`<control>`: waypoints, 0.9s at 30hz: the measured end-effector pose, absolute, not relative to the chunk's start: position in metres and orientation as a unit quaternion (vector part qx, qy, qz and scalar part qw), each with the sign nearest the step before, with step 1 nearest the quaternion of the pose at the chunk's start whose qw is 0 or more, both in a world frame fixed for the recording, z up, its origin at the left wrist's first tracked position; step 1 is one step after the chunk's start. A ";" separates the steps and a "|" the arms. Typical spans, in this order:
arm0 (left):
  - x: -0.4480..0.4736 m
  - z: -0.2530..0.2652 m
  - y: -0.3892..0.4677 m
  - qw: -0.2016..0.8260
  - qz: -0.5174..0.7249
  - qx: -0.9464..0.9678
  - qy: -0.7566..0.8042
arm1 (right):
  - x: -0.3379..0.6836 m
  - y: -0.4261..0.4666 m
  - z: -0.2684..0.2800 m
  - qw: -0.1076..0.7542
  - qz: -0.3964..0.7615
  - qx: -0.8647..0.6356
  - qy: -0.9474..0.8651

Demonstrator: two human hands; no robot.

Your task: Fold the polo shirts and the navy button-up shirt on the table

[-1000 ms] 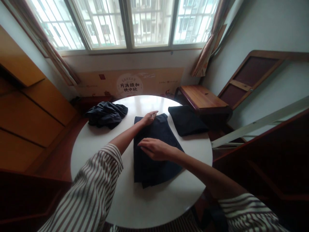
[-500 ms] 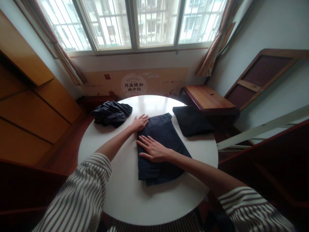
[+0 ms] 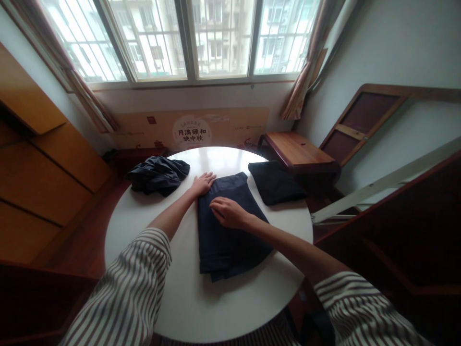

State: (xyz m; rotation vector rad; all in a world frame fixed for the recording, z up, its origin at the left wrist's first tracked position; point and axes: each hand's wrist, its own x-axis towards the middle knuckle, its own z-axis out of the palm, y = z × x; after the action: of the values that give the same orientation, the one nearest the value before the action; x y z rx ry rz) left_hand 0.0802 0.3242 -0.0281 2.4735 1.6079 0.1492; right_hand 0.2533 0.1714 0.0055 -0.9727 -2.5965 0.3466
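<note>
A folded dark navy garment lies on a round white table, its lower edges slightly out of line and its right side slanting outward. At its upper left edge my left hand rests flat with fingers stretched out, partly on the cloth and partly on the table. My right hand is over the upper middle of the garment, fingers curled in toward the palm. No cloth is seen bunched in it. The palm side is hidden.
A crumpled dark garment sits at the table's left back edge. Another folded black garment lies at the right, overhanging slightly. Beyond stand a low wooden stool-like table, a printed panel and a barred window.
My right hand has gone from flat and spread on the garment to curled, a little higher up. The left hand stays at the upper left edge. The view has shifted slightly.
</note>
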 end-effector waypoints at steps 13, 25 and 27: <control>0.077 -0.033 0.326 0.090 0.074 0.836 0.537 | 0.284 0.178 -0.033 0.102 0.037 -0.529 -0.842; 0.079 -0.033 0.321 0.088 0.096 0.833 0.538 | 0.279 0.235 0.009 0.133 0.029 -0.511 -0.849; 0.079 -0.033 0.322 0.093 0.098 0.833 0.537 | 0.282 0.252 0.008 0.123 0.035 -0.540 -0.832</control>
State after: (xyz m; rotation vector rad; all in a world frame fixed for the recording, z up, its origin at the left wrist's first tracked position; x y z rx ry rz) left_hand 0.0786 0.3218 -0.0333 2.4722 1.5925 0.2913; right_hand 0.2825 0.2524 0.0081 -1.5762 -2.4255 0.1015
